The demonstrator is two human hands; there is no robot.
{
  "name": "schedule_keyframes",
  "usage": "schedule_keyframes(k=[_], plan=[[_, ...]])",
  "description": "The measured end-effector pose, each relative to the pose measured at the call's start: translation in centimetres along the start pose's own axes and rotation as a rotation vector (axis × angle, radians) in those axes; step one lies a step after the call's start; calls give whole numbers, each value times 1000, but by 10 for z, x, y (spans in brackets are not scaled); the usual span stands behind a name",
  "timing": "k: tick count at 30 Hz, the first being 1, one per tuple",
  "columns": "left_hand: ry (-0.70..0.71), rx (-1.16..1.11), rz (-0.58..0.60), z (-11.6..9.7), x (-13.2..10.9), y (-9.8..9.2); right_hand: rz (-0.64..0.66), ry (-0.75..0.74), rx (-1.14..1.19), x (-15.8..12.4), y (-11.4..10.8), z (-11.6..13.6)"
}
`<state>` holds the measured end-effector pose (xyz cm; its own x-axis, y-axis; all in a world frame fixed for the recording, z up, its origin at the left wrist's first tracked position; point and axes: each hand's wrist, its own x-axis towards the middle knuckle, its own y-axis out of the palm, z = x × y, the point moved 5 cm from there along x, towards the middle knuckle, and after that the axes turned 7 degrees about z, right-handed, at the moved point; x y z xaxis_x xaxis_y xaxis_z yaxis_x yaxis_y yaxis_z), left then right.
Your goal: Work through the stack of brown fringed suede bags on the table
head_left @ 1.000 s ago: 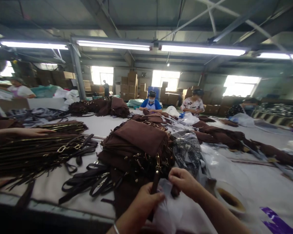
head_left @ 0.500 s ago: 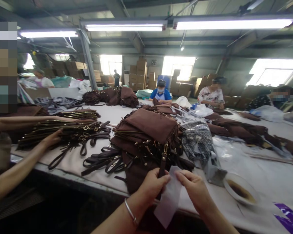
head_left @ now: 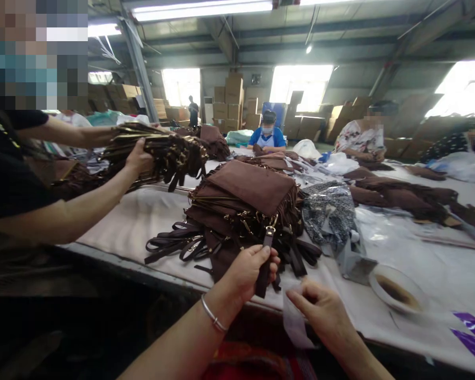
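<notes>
My left hand (head_left: 245, 272), a bangle on its wrist, pinches a dark brown wrist strap (head_left: 263, 277) with a gold-coloured clasp at its top end. That strap hangs at the front of a stack of brown fringed pouches (head_left: 249, 182), more straps trailing from the stack's sides. In my right hand (head_left: 322, 306), just right of the strap, is a whitish translucent paper strip (head_left: 296, 319), gripped near its upper end and dangling over the table edge. The strip and the strap are apart.
A co-worker's hands (head_left: 140, 155) carry a bundle of brown pouches (head_left: 158, 150) at the left. To my right lie a patterned bundle in plastic (head_left: 328, 214), a white dish with brown contents (head_left: 398, 290) and a purple packet (head_left: 473, 335). Other people sit across the table (head_left: 134, 224).
My right hand has moved down with the paper strip, away from the strap. My left hand keeps the strap, slightly higher. The co-worker has lifted the left bundle off the table.
</notes>
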<state>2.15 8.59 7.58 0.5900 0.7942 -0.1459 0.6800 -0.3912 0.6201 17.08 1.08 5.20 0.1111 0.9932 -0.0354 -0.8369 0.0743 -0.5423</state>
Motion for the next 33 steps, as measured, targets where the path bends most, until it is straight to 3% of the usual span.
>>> schedule_keyframes(k=[5,12,19,33], plan=[[54,108,43,-6,2,12,89,56,84,-11,16,-4],[89,382,9,1,2,8,165,167,184,-29,20,-21],[94,464,-10,1,-1,16,145,214,306,-35,19,-30],[117,587,-6,8,1,14,151,191,607,-30,16,-17]])
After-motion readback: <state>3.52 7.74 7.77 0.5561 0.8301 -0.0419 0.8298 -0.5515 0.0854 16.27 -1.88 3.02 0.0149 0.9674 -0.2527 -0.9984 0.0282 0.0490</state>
